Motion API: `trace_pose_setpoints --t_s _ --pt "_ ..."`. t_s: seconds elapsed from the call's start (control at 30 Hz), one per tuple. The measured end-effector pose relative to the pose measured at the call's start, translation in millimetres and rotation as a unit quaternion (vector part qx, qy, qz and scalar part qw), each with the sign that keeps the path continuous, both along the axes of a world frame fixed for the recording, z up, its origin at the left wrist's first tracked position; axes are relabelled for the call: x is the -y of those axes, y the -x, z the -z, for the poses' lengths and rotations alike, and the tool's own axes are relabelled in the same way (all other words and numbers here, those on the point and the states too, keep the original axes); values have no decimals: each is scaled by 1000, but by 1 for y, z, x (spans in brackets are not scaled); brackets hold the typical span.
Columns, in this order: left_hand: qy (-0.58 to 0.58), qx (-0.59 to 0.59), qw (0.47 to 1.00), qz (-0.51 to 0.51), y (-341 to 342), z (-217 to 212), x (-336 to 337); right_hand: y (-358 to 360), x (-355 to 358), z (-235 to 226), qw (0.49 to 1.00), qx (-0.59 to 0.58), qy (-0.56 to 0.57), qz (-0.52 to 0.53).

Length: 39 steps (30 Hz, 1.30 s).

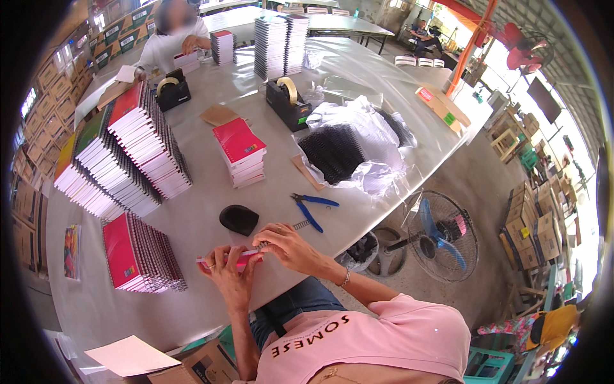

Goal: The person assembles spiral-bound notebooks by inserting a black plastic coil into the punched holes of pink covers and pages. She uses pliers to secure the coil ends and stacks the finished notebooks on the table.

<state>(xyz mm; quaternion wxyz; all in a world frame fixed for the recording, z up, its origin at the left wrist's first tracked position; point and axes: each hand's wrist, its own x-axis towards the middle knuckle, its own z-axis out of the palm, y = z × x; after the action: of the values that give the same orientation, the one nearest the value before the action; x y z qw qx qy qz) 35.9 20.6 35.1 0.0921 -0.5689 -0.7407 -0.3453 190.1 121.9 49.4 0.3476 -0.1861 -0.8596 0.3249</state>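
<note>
My left hand (229, 272) is closed around a small red notebook (246, 260), holding it tilted up near the table's front edge. At the notebook's right end, my right hand (286, 248) pinches a dark spiral binding coil, mostly covered by the fingers. A length of coil (300, 225) shows just beyond the right hand. Blue-handled cutting pliers (310, 210) lie spread on the table past it. Left of the pliers rests a black rounded object (239, 219). Farther back stands a short stack of red notebooks (240, 144) without visible coils.
Spiral-bound notebooks (137, 253) stand stacked at left, with taller stacks (121, 150) behind. Black coils (332, 153) lie in plastic wrap at right. Two tape dispensers (288, 105) sit farther back. Across the table, another person (176, 41) handles notebooks. A floor fan (441, 235) stands right.
</note>
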Motion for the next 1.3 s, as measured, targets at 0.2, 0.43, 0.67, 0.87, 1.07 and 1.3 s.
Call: trace_pose_setpoints --t_s 0.2,0.43,0.67,0.87,1.07,1.3 --pt "1 7 1000 9 0 -1 1 -1 1 7 1000 14 1 10" --pt "7 6 1000 1 0 -2 1 -1 6 1 1000 -10 13 14" --pt "11 27 1000 4 3 -1 4 3 12 2 999 -15 35 31" --pt "1 35 999 10 2 3 0 1 11 4 998 -24 54 30" --pt "-3 43 999 3 2 0 4 6 13 1 999 -27 40 6" --pt "-10 45 999 15 3 0 3 -3 12 -5 996 26 84 15"
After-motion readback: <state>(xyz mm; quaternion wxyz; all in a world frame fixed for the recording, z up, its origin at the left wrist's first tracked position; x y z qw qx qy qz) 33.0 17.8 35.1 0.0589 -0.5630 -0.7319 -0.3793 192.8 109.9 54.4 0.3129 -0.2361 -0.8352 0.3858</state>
